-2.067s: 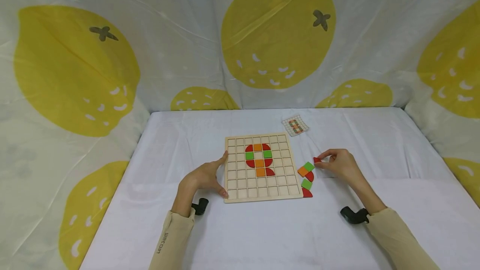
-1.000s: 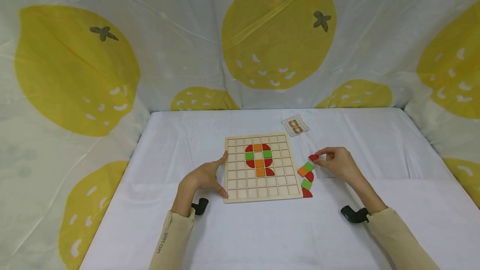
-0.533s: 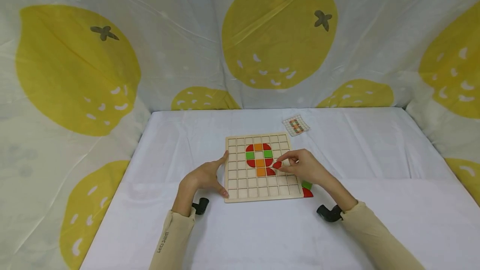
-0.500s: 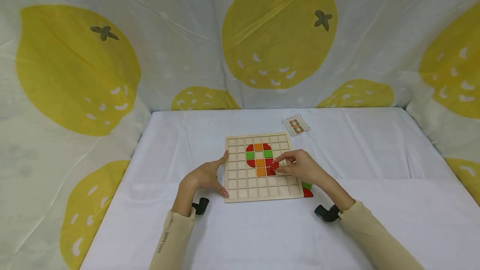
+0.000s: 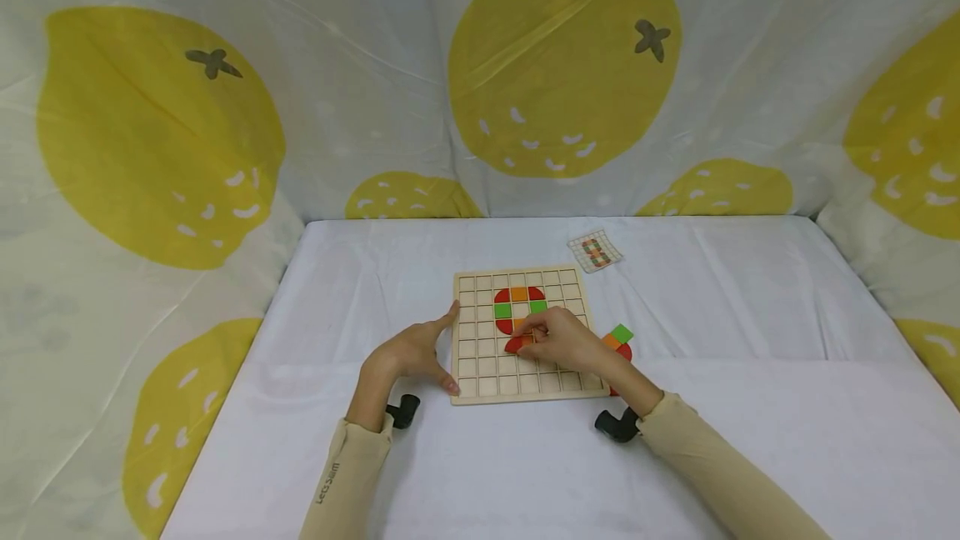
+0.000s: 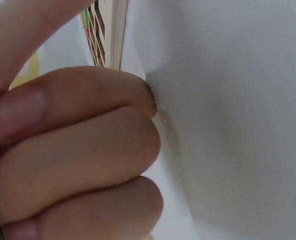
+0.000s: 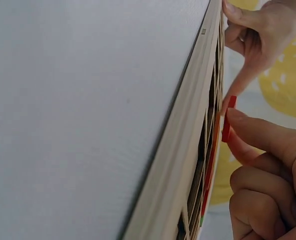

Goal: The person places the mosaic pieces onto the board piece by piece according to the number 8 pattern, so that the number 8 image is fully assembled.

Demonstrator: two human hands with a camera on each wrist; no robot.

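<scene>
My right hand (image 5: 561, 340) is over the middle of the wooden grid board (image 5: 477, 371), pinching a red quarter-round tile (image 5: 513, 346) between thumb and index finger. In the right wrist view that red tile (image 7: 230, 122) stands on edge just above the board's surface. Red, orange and green tiles, such as the green square (image 5: 502, 311), form a ring on the grid; its lower right part is hidden behind the right hand. At the board's left edge rests my left hand (image 5: 407, 352), thumb and index finger spread along the edge, the other fingers folded in.
Loose tiles lie to the right of the board, among them a green square (image 5: 622, 333), partly covered by the right forearm. Behind the board lies a small pattern card (image 5: 596, 252). A white cloth covers the table (image 5: 360, 273), and a lemon-print curtain (image 5: 562, 65) hangs behind it.
My right hand has carried the red tile from beside the loose tiles leftward over the board, to the lower part of the tile pattern. The left hand has stayed at the left edge.
</scene>
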